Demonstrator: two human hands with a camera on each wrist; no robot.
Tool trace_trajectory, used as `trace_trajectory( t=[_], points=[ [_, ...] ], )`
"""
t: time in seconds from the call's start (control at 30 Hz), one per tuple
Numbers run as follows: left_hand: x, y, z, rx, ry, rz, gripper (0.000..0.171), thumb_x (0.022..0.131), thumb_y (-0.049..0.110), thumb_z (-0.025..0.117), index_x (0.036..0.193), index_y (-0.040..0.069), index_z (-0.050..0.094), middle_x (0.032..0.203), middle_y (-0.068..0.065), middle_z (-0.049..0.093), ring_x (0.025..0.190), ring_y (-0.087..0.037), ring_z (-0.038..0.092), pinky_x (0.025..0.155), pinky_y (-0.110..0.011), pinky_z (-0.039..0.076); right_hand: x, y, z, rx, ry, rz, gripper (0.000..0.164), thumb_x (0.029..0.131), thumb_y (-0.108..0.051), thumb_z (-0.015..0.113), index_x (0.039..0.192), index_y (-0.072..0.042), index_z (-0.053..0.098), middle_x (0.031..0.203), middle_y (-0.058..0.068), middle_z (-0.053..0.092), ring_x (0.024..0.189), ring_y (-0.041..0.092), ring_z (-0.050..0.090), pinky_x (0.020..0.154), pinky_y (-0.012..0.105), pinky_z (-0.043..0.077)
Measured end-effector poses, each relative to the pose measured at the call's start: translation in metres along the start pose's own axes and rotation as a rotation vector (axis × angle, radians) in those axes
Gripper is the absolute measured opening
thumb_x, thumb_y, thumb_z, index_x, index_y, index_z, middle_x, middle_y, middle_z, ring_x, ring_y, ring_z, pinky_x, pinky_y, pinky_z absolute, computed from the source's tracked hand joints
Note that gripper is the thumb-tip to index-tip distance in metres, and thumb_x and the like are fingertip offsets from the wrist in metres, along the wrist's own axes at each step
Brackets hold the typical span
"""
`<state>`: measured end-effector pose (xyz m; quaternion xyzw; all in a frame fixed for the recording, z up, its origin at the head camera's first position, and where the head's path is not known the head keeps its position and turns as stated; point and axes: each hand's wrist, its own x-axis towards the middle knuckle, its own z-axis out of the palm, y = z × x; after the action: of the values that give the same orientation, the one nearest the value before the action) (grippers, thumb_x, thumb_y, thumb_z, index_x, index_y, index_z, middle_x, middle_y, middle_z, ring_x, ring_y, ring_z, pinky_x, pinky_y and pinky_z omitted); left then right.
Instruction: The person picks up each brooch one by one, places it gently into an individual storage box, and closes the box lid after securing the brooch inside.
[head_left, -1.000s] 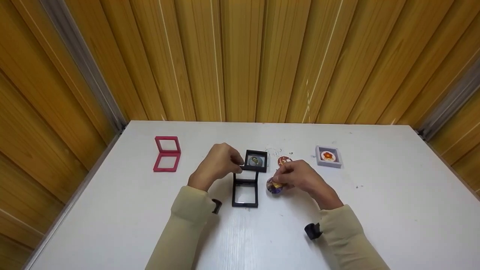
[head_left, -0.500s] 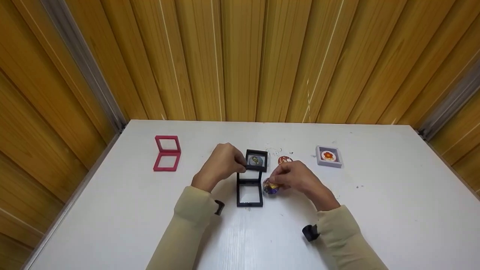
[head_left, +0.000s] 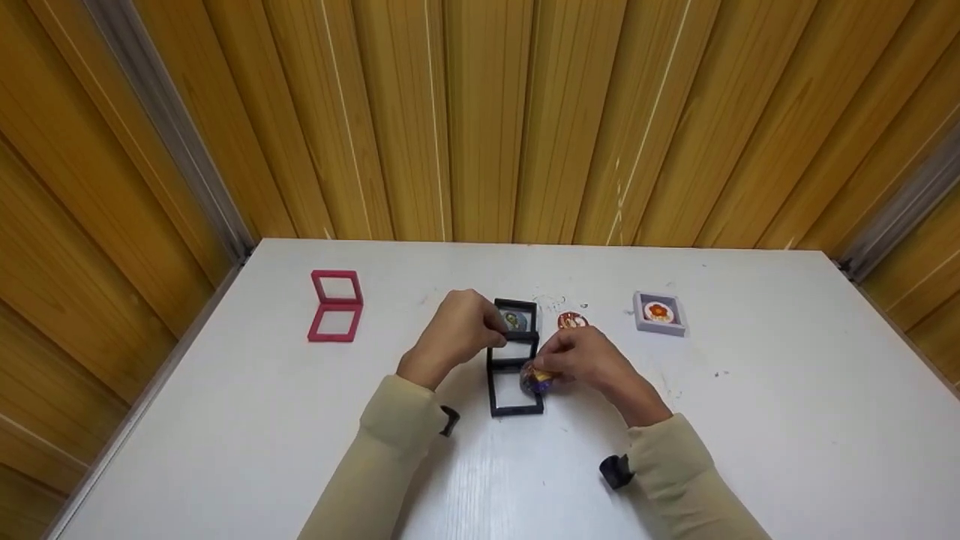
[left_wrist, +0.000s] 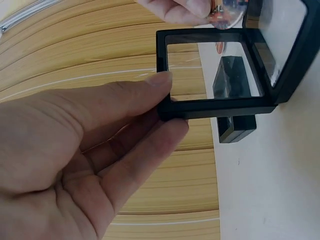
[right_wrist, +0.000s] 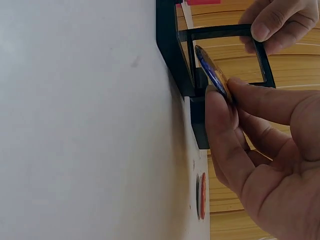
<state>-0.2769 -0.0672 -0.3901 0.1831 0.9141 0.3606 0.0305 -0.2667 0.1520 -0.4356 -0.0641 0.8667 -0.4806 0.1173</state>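
Note:
My left hand (head_left: 466, 326) pinches the raised lid of a black hinged display frame (head_left: 493, 391) at its corner, thumb on one face and fingers behind, as the left wrist view shows. The frame's lower half lies on the white table, with clear film in both halves. Between thumb and fingers of my right hand (head_left: 589, 360) is a round badge (right_wrist: 214, 72), purple and orange, held tilted on edge. In the head view the badge overlaps the right side of the frame's lower half.
Behind the open frame stands a second black frame (head_left: 533, 307) with a round badge inside. A red-and-white badge (head_left: 571, 319) lies to its right. Farther right is a grey frame (head_left: 660, 328) holding a flower badge; a pink open frame (head_left: 332, 338) stands at the left.
My left hand has shifted the black open frame to the right. My right hand has brought the purple badge left, from beside the frame to over its lower half's edge.

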Motion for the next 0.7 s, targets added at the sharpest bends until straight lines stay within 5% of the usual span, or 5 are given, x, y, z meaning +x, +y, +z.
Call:
trace_trajectory(
  t=[0.33,0.7],
  points=[
    [0.0,0.003,0.004,0.012,0.038,0.003,0.011,0.086,0.0,0.087,0.096,0.005,0.085,0.089,-0.002,0.079,0.078,-0.01,0.065,0.07,-0.028,0.057,-0.002,-0.001,0.007,0.007,-0.018,0.011,0.006,0.091,-0.002,0.079,0.09,0.004,0.078,0.083,0.005,0.074,0.069,0.013,0.067,0.061,0.024,0.055],
    [-0.001,0.003,0.004,0.004,0.043,0.01,0.012,0.086,-0.001,0.087,0.096,0.004,0.085,0.09,-0.003,0.079,0.077,-0.01,0.065,0.069,-0.027,0.056,-0.001,0.0,0.012,-0.041,0.041,0.068,0.01,0.087,-0.011,0.087,0.086,-0.004,0.08,0.083,0.001,0.074,0.069,0.013,0.064,0.058,0.023,0.05]
  ],
)
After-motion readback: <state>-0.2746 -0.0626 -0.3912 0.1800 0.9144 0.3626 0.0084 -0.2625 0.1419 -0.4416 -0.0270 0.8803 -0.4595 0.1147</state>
